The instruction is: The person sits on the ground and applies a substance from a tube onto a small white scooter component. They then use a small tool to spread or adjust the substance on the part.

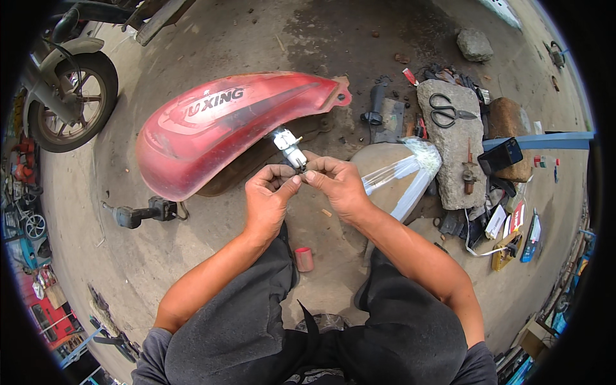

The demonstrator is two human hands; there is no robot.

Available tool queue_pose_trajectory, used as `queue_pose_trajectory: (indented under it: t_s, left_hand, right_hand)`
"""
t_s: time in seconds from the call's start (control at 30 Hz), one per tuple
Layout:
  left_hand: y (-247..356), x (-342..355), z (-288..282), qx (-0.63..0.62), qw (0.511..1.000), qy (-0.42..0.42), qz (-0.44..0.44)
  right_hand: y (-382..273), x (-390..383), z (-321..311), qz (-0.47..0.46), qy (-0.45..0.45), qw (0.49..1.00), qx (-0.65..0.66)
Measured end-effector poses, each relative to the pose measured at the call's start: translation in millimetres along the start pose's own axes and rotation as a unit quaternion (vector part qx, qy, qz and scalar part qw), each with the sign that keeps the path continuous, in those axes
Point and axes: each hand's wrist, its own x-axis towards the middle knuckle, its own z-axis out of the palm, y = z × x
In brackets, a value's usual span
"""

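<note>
In front of me, over the concrete, my left hand (269,192) and my right hand (340,187) meet with thumbs and fingers pinched together. Both are closed at the lower end of a small silver-white metal fitting (290,151), which looks like a fuel tap. What the fingertips grip there is small, dark and mostly covered by them. Just behind the fitting, a red motorcycle fuel tank (212,154) lies on the ground. Whether the fitting touches the tank's lower edge I cannot tell.
Black-handled scissors (452,115) and a rusty metal part (470,174) lie on a stone slab (443,147) to the right. Clear plastic wrap (410,176) is beside it. A red cup-like piece (304,259) stands between my feet. A motorcycle wheel (74,106) is far left.
</note>
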Motion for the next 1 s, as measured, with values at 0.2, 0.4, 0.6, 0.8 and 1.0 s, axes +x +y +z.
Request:
queue_pose_trajectory:
  t_s: [0.2, 0.4, 0.6, 0.8, 1.0]
  left_hand:
    - [-4.8, -0.6, 0.9, 0.004, 1.0, -0.023, -0.004]
    - [-12.5, 1.9, 3.4, -0.023, 0.999, 0.013, -0.034]
    - [-6.8, 3.9, 6.5, -0.117, 0.989, -0.039, -0.083]
    - [3.2, 3.4, 6.6, -0.138, 0.98, -0.042, -0.139]
    - [2.6, 4.8, 3.9, -0.165, 0.969, -0.046, -0.18]
  right_hand:
    - [0.3, -0.4, 1.1, -0.024, 0.002, 0.999, 0.04]
    - [-3.5, -2.6, 7.5, -0.042, 0.029, 0.998, 0.04]
    - [-5.4, -3.0, 9.1, -0.022, 0.014, 0.994, 0.11]
    - [-6.4, -2.9, 13.2, -0.019, 0.022, 0.993, 0.111]
    - [-4.8, -2.9, 10.4, -0.034, 0.017, 0.998, 0.059]
